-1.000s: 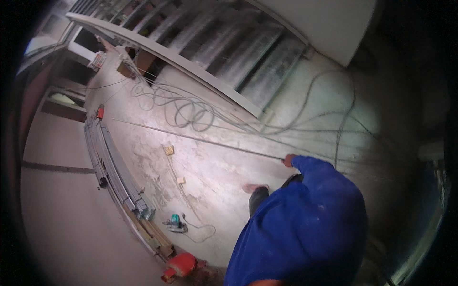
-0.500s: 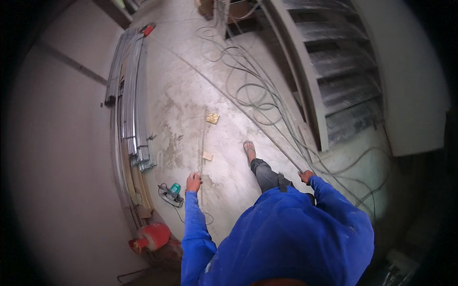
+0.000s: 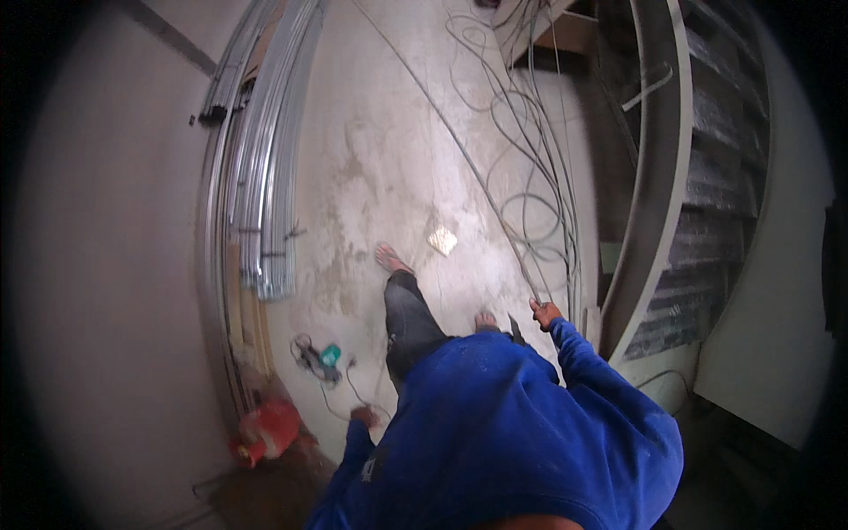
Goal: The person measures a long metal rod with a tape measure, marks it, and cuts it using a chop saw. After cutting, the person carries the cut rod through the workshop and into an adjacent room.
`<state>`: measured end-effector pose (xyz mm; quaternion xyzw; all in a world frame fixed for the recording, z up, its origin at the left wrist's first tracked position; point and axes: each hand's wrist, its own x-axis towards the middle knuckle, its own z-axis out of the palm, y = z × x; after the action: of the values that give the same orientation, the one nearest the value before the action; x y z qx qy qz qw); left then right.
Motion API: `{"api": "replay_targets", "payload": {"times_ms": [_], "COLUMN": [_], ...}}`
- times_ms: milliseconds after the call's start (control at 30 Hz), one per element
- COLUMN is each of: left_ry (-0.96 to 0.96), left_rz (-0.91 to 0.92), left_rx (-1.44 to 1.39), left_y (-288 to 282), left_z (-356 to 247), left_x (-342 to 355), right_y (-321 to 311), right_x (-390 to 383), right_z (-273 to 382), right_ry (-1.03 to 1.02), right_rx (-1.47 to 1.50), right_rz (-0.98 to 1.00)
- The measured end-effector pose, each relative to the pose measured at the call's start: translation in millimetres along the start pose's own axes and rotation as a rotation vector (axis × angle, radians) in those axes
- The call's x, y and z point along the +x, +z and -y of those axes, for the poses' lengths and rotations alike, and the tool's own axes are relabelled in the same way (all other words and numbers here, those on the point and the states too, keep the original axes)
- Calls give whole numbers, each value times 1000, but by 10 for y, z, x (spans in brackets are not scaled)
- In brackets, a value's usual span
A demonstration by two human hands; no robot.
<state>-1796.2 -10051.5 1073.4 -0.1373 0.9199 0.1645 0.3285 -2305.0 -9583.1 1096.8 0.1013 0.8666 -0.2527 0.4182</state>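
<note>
My right hand point(image 3: 545, 313), at the right of my body, is closed around the near end of a long thin rod point(image 3: 459, 146). The rod slants away across the floor to the far left, beyond the top of the view. My left hand point(image 3: 366, 416) hangs low beside my left thigh, blurred, its fingers not clear. Nearest to it are a thin cord and a corded power tool point(image 3: 330, 355) with a green part, lying on the floor. A small gold-coloured square piece point(image 3: 442, 240) lies on the floor ahead of my feet.
Long metal profiles point(image 3: 265, 177) are stacked along the left wall. Loops of grey cable point(image 3: 530, 212) run over the floor at the right, beside a pale upright panel point(image 3: 664, 185) and plastic-wrapped shelving point(image 3: 715, 177). A red rounded object point(image 3: 269, 427) stands at the lower left.
My left hand has dropped back toward my body. I have stepped, and both feet now show. The right hand still grips the rod, which has shifted with me.
</note>
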Motion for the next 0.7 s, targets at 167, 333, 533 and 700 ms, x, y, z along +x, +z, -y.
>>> {"api": "replay_targets", "payload": {"times_ms": [167,333,533,700], "left_ry": [-247,-549,-102,127], "left_rz": [262,277,-557,-583], "left_rx": [-367,-932,-859,-896], "left_y": [-570,-3333,-7445,-8811], "left_z": [968,2372,2144,1999], "left_x": [1385,4042,6464,8002], "right_y": [125,-2,-53,-298], "right_x": [803,974,1741,2773], "right_z": [1418,2666,3904,4768], "right_ry": [-32,36,133,184], "right_rx": [-203,-24,-132,-9], "right_rz": [-117,-99,-66,51]}}
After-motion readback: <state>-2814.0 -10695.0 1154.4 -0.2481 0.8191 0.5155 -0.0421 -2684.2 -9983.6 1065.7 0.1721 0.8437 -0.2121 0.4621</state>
